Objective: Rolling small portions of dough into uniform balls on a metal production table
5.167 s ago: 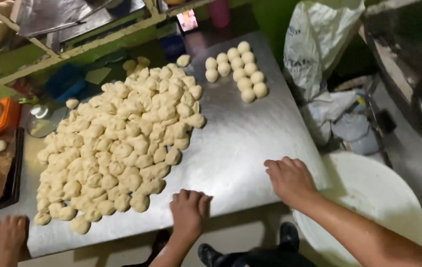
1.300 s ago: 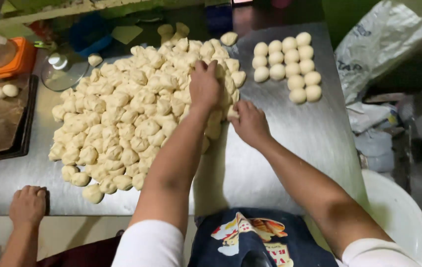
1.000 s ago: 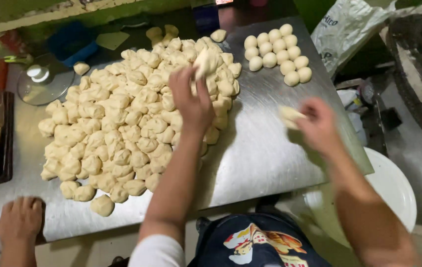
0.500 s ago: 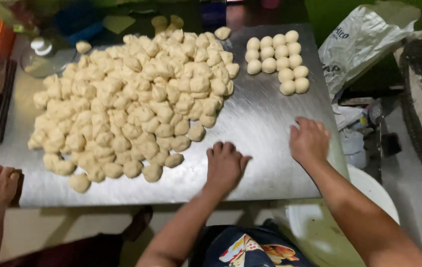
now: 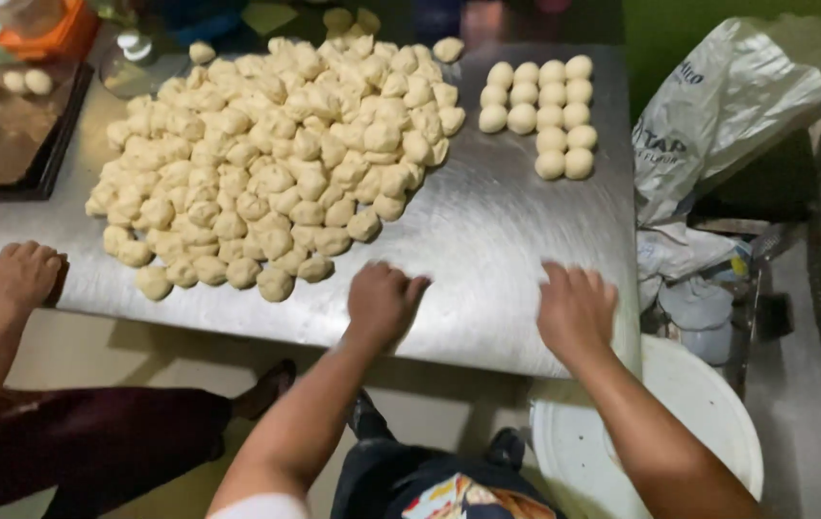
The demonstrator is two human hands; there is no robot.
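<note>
Steel table (image 5: 487, 240), bare at its near edge. Left hand (image 5: 382, 303) and right hand (image 5: 576, 309): apart, each cupped palm-down on the steel; whatever lies beneath is hidden. Rough dough pieces (image 5: 276, 144): heaped far left. Rolled dough balls (image 5: 545, 106): neat rows, far right. Advice, as judgement: roll in small circles under light, even pressure, palms arched. Co-worker's hand (image 5: 21, 274): left edge.

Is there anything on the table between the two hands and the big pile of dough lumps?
Nothing visible. Only bare steel table lies between the left hand, the right hand and the pile of dough lumps. Both hands are cupped palm-down on the table; what is under them is hidden.
</note>
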